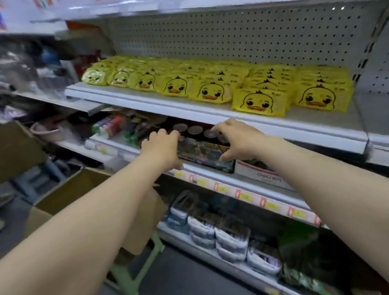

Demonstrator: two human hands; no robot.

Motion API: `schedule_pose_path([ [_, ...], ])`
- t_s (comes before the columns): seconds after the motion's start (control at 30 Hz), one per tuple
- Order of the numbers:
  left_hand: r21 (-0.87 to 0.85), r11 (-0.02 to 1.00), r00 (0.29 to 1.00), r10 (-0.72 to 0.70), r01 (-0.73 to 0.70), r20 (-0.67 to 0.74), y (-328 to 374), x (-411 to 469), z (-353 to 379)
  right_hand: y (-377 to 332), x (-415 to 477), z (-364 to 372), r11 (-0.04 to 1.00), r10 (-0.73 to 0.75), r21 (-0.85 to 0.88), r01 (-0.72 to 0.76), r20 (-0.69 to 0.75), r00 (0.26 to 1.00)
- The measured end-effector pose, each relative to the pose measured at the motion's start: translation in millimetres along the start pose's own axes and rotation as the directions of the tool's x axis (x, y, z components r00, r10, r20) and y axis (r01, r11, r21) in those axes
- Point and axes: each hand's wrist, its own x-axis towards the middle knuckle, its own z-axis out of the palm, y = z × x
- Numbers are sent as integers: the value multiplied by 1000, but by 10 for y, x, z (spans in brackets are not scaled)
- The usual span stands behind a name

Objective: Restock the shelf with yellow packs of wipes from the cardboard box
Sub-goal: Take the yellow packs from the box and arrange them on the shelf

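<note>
Fingers (162, 137) of the left hand (161, 149) and right hand (237, 138) spread empty before the dark jars (194, 130), so a downward sweep could topple them, while the duck wipes packs (259, 99) sit at one o'clock, cardboard box (74, 189) at eight

My left hand (163, 149) and right hand (239, 138) are bare: no gloves, rings or watch. Both forearms are uncovered, with no sleeve visible up to the frame edge.
</note>
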Motion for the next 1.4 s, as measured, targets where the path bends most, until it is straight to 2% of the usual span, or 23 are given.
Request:
schedule_pose_path([
  [0.2, -32, 996, 996, -83, 84, 16, -932, -189, 170, -887, 424, 324, 996, -84, -35, 87, 69, 994],
  [0.47, -49, 984, 984, -166, 170, 68, -2516, -254, 417, -2275, 1279, 791, 984, -170, -26, 174, 121, 978],
  [0.67, -36, 979, 975, -194, 199, 104, -3540, -213, 738, -2994, 1844, 1287, 985, -170, 23, 168, 145, 975],
  [0.87, -79, 978, 956, -172, 196, 237, -4183, 121, 1291, -3251, 2390, 1957, 992, -123, 69, 107, 303, 945],
  [1.13, -141, 965, 898, -147, 223, 415, -4741, 844, 2168, -3164, 3367, 2946, 997, -60, 71, 29, 481, 875],
  [1.4, -146, 964, 822, -105, 223, 559, -5256, 1513, 2821, -3016, 3875, 3877, 983, 39, 106, -153, 687, 725],
])
